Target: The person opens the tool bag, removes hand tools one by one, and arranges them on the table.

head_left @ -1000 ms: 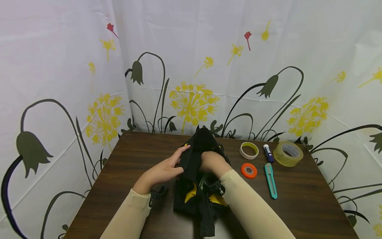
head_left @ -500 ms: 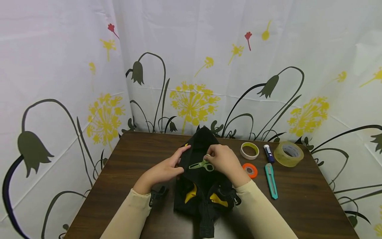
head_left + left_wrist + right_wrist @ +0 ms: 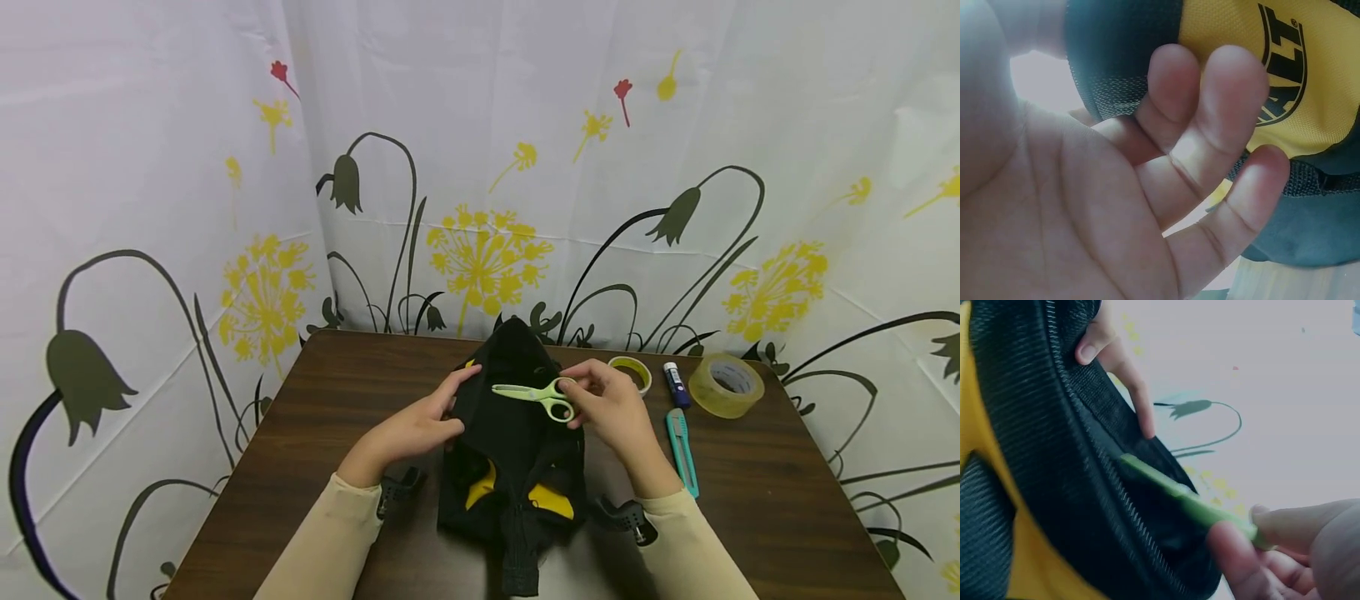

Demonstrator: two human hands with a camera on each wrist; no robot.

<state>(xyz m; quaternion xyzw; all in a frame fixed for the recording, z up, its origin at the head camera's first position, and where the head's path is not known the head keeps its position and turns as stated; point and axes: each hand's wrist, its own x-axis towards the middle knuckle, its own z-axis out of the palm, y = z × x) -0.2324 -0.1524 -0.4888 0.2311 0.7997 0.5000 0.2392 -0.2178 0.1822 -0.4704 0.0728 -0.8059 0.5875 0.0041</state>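
Observation:
A black and yellow zippered tool bag (image 3: 512,437) stands gaping on the table in front of me. With thumb and fingers at its left edge, my left hand (image 3: 408,429) grips the bag wall. In the left wrist view its curled fingers lie against the outside, near a yellow panel (image 3: 1329,81) with black lettering. My right hand (image 3: 617,408) pinches light green scissors (image 3: 525,393) by the handle loops, over the bag's mouth, blades pointing left. Seen from the right wrist, the scissors (image 3: 1166,484) appear edge-on beside the zipper (image 3: 1110,481).
On the table's right side lie a white tape roll (image 3: 647,382), partly behind my right hand, a blue glue stick (image 3: 677,387), a teal utility knife (image 3: 679,446) and a wide clear packing tape roll (image 3: 708,396). A flower-printed curtain (image 3: 480,125) hangs behind the table.
My right hand has come up out of the bag with the scissors and moved right, now covering the orange tape roll. The left hand has stayed at the bag's edge.

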